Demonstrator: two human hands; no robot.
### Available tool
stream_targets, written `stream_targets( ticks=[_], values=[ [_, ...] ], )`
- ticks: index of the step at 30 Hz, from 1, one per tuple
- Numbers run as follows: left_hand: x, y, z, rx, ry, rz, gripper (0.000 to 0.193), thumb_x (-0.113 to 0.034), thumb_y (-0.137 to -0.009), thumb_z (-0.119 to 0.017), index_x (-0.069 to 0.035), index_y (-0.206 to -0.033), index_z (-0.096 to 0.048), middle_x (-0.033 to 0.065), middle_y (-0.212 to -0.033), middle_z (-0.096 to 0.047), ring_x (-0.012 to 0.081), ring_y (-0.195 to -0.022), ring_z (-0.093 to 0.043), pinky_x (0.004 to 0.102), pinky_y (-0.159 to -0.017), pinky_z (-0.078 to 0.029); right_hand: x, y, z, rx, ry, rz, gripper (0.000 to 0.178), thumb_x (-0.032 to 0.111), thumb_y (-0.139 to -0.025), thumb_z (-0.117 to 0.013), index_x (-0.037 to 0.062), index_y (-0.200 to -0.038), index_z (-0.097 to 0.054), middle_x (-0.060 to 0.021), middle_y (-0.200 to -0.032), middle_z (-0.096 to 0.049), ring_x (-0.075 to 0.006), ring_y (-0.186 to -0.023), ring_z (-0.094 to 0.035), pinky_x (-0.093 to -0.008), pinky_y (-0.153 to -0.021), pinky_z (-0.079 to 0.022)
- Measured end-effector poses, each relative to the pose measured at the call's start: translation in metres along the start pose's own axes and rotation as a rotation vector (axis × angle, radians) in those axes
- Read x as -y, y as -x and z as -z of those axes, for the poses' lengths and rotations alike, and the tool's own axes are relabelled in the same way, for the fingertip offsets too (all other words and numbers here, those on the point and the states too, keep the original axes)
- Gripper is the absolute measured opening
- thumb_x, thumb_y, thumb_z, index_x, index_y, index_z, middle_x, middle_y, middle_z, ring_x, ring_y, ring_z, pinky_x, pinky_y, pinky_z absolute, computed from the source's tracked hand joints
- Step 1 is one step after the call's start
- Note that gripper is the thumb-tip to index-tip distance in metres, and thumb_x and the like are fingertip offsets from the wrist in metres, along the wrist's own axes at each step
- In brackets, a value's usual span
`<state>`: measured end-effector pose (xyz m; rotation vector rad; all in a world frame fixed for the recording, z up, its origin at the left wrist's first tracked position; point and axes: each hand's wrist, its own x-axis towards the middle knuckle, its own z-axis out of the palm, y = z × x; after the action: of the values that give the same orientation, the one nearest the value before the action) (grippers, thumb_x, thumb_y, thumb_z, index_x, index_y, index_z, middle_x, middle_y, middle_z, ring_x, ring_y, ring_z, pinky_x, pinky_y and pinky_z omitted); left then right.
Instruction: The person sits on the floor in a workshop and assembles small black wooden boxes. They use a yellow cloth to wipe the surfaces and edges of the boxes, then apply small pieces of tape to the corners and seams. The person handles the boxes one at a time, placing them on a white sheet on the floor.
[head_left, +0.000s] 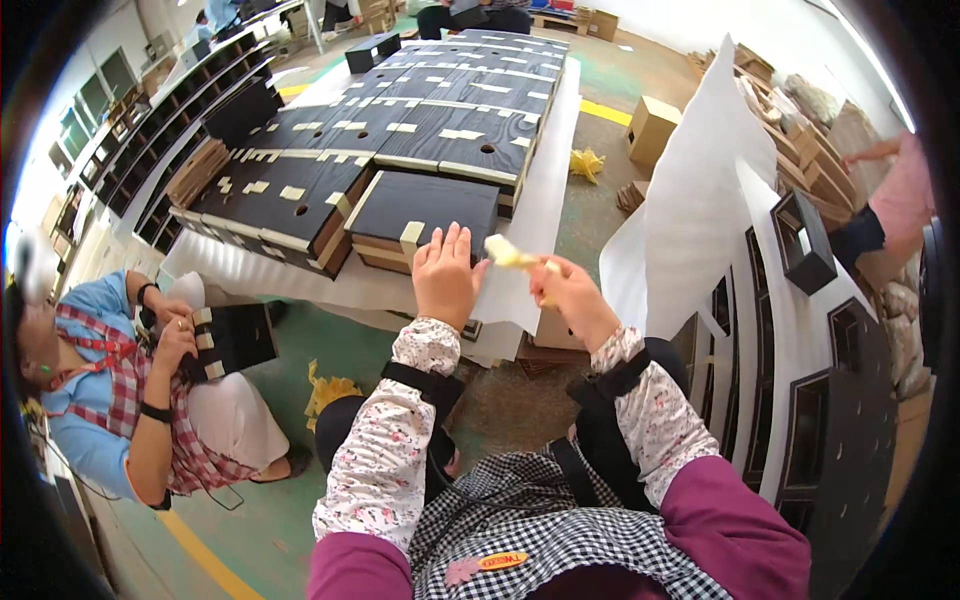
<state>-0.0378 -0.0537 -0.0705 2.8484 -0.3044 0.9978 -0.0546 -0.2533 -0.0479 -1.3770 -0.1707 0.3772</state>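
My left hand point(446, 278) lies with fingers stretched out against the near edge of a black wood-grain box point(430, 205). Beside its fingertips, a strip of pale tape point(411, 238) runs from the box's top down its front. To the right, apart from the box, my right hand point(575, 298) pinches a crumpled strip of pale yellow tape point(508, 252). Its upper end is smeared by motion. Behind the box, several black boxes point(455, 130) stand in rows on white foam sheeting, with pale tape pieces across their seams and round holes in some tops.
At the left, a seated co-worker point(150, 380) holds a black panel point(236, 340) with pale tape on it. A white foam sheet point(690, 170) rises at the right beside stacked black frames point(810, 430). Crumpled yellow tape point(586, 165) and a cardboard box point(655, 130) lie on the floor.
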Motion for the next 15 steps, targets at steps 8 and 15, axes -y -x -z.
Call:
stream_targets(
  ticks=[8,15],
  values=[
    [0.058,-0.029,0.022,-0.106,0.079,-0.008,0.037,-0.038,-0.078,-0.065,-0.007,-0.098,-0.063,0.0092,-0.100,-0.064,0.0255,-0.091,-0.060,0.0383,-0.086,-0.040,-0.014,-0.007,0.004,-0.155,-0.080,-0.122,0.030,0.029,-0.093,-0.049,0.0028,-0.107,-0.053,-0.0024,-0.083,-0.050,-0.0086,-0.069,-0.049,-0.0219,-0.058,-0.044],
    [0.062,-0.029,0.018,-0.013,0.147,0.112,0.031,-0.031,-0.080,-0.065,-0.002,-0.087,-0.060,0.0134,-0.090,-0.060,0.0324,-0.087,-0.056,0.0407,-0.077,-0.043,-0.039,-0.017,-0.008,-0.010,-0.054,-0.015,0.032,0.032,-0.094,-0.045,0.0060,-0.106,-0.060,0.0000,-0.079,-0.054,-0.0073,-0.069,-0.051,-0.0243,-0.062,-0.048]
  ],
)
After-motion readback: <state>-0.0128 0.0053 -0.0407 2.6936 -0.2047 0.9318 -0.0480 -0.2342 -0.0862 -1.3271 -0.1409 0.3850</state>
